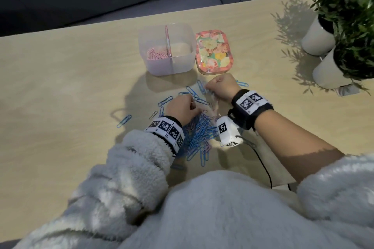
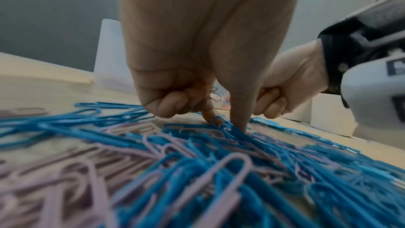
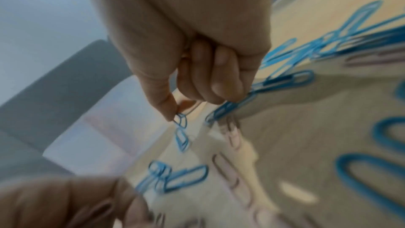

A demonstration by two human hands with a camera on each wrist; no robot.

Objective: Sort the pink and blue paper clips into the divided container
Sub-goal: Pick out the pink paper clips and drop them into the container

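A mixed pile of blue and pink paper clips (image 1: 200,133) lies on the wooden table, with loose blue clips (image 1: 165,100) scattered around it. My left hand (image 2: 223,122) reaches down into the pile, thumb and forefinger pinching a clip (image 2: 217,120) that looks blue; thin pinkish clips (image 2: 215,95) show inside its curled fingers. My right hand (image 3: 175,114) pinches a blue clip (image 3: 181,121) and holds more blue clips (image 3: 230,108) under its curled fingers. The translucent divided container (image 1: 183,66) stands just beyond the hands. Its left compartment holds pink clips (image 1: 156,53).
A floral lid (image 1: 214,52) lies right of the container. Two white plant pots (image 1: 317,40) stand at the table's right edge. A black cable (image 1: 263,166) runs along the table from my right wrist.
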